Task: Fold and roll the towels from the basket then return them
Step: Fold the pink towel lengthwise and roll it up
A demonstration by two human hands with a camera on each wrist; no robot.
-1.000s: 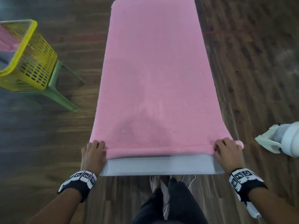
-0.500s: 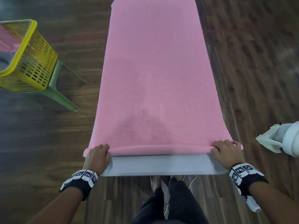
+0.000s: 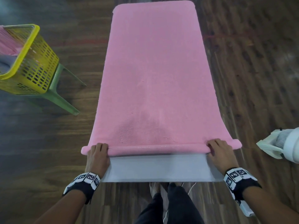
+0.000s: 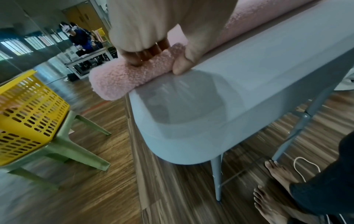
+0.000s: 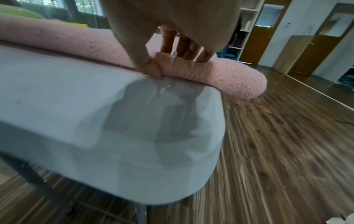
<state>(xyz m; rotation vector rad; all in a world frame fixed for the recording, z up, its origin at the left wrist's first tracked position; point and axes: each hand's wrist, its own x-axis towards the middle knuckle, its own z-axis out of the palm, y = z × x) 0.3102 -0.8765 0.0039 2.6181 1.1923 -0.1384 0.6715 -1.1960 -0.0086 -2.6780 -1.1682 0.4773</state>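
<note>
A long pink towel [image 3: 153, 75] lies flat along a narrow grey table [image 3: 158, 168]. Its near end is rolled into a thin roll [image 3: 155, 148] across the table's width, and both roll ends overhang the sides. My left hand [image 3: 97, 156] grips the roll near its left end [image 4: 122, 77], fingers curled over it and thumb behind. My right hand [image 3: 220, 153] grips the roll near its right end [image 5: 226, 77] the same way. A yellow basket [image 3: 27, 65] with pink and grey cloth inside sits at the left.
The basket rests on a green plastic stool [image 3: 63, 97] on the wooden floor. A white fan [image 3: 284, 147] stands close to the table's right side. My bare feet [image 4: 275, 191] and a white cord are under the table's near end. Another person stands far off in the left wrist view.
The roll has grown thicker and moved a little away from me along the table. Both hands moved forward with it, and more bare grey table shows at the near end.
</note>
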